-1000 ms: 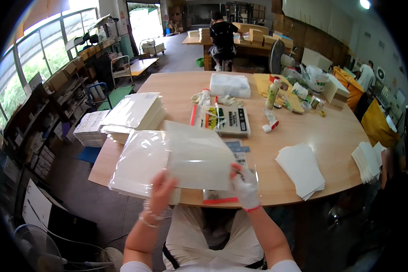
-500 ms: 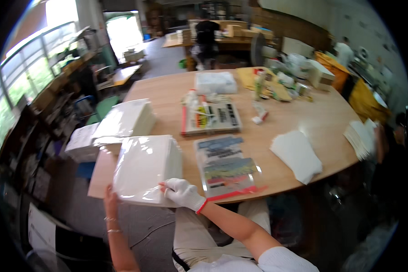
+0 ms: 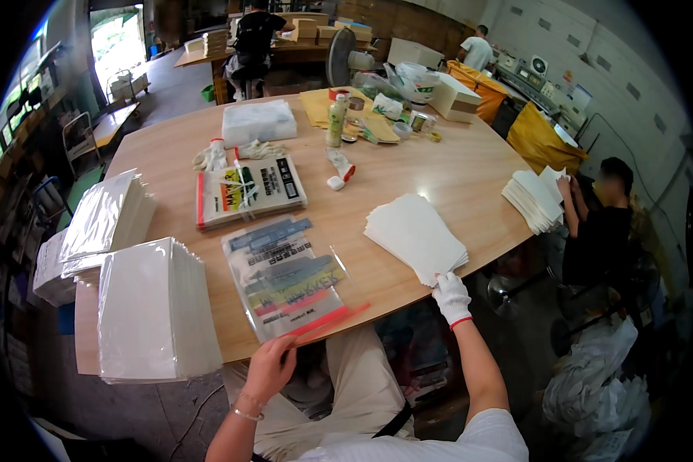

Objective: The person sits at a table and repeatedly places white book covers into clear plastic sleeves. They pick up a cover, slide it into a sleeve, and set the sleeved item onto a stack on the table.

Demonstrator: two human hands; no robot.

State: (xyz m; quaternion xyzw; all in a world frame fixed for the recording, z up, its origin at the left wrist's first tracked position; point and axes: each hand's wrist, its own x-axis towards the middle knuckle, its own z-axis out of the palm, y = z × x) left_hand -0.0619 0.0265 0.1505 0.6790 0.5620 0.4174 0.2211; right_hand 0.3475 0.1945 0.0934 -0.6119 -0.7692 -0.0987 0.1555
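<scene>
A pile of clear printed plastic bags [image 3: 285,281] with red edges lies at the table's front edge. My bare left hand [image 3: 272,366] is at their near red edge, fingers bent and thumb against it; the pinch itself is partly hidden. To the right, white paper sheets [image 3: 414,233] lie in a fanned pile. My right hand [image 3: 451,299], in a white glove with a red cuff, has closed fingertips on the near corner of this pile. At the left, a stack of white sheets in clear plastic bags [image 3: 138,308] stands near the edge, with another wrapped stack [image 3: 100,215] behind.
A bundle of printed bags [image 3: 254,192] lies mid-table, with white gloves [image 3: 212,156] behind. Farther back are a white packet [image 3: 259,122], a bottle [image 3: 336,121] and tubs. A co-worker [image 3: 604,223] at the right handles white sheets [image 3: 535,199]. A fan [image 3: 340,58] stands beyond.
Both hands have left the wrapped stack at the left. My left hand has moved right to the printed bags, my right hand to the fanned white sheets. The view has swung right.
</scene>
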